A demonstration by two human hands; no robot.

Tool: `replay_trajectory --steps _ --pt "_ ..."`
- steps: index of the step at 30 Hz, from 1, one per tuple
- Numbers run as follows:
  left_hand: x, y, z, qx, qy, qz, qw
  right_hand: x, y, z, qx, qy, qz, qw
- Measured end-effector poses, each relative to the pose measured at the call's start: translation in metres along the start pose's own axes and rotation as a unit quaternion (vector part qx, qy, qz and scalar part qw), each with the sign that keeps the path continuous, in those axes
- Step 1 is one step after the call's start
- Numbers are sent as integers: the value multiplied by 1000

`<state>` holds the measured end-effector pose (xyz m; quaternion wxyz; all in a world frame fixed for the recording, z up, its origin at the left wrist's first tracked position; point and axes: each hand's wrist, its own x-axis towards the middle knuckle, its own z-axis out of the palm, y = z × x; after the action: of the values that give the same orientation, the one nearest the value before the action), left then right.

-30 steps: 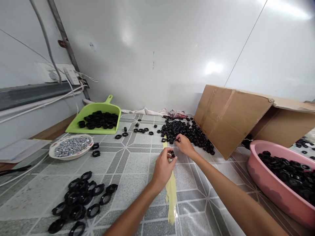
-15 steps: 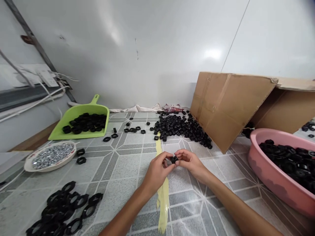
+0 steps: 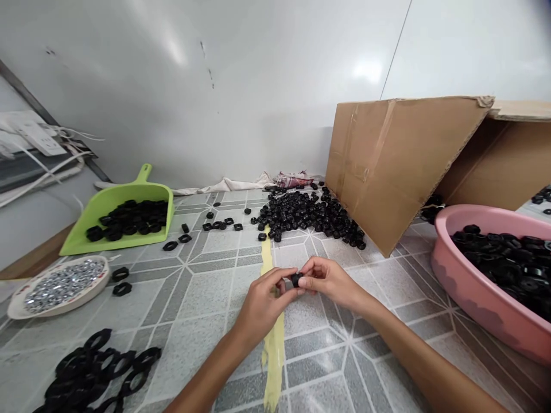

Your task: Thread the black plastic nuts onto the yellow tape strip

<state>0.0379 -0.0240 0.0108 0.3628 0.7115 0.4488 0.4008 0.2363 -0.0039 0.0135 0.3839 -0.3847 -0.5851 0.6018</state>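
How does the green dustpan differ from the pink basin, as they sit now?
The green dustpan is flat, shallow and open-fronted with a handle, at the far left by the wall; the pink basin is deep, rounded and handleless, at the near right by the cardboard box. The dustpan shows whole; the basin is cut off by the picture's edge. Both are plastic, rest on the tiled surface and hold loose black ring-shaped parts.

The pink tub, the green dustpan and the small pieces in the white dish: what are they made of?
The pink tub looks like matte moulded plastic, with a thick, rounded rim. The green dustpan seems plastic too: one bright colour and a moulded handle. The small pieces glint silver, so probably metal. The white dish could be ceramic or enamel.
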Motion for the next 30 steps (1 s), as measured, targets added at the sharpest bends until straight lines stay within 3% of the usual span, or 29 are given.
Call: replay_trajectory --steps 11,21,27,30 --pt "-1 -1 0 -10 7 15 1000 -4 -8 2 -2 -4 -13 1000" --pt "1 3 0 -16 -41 -22 999 -5 -3 -6 -35 -19 21 999" --pt "-3 5 2 9 -37 -1 999 -6 -2 2 -190 23 5 982" --pt "-3 5 2 7 -11 5 1000 -7 -1 1 -213 50 5 976"
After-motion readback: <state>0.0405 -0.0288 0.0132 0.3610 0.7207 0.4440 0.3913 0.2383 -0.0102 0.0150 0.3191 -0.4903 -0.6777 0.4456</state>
